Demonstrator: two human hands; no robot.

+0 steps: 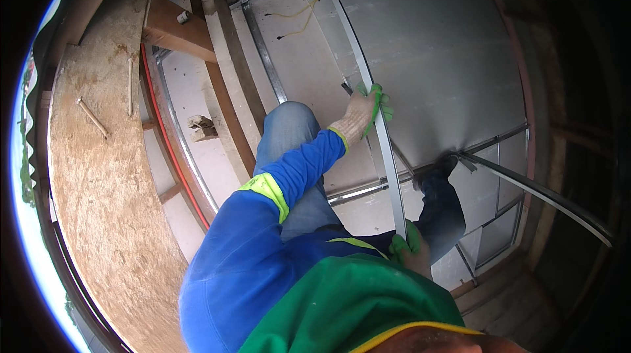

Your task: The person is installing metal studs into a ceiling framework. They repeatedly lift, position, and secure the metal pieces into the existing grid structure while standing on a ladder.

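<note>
A long, thin metal profile strip (355, 44) runs from the upper middle down toward my body. My left hand (361, 113), in a white knit glove with green-coated fingers, is closed around the strip about midway along it. Close to my body, my right hand (412, 251) wears the same kind of glove and grips the strip's near end. Part of that hand is hidden behind my clothing. Below the strip lie pale ceiling panels (434, 70) in a metal frame.
Two nails (92, 118) lie on a wooden board (118, 215) at the left. Beside it are timber beams (227, 57) and a red cable (172, 146). A yellow wire (299, 29) lies on the panels. Another metal profile (545, 195) slants across the right. My foot (445, 165) rests near the frame.
</note>
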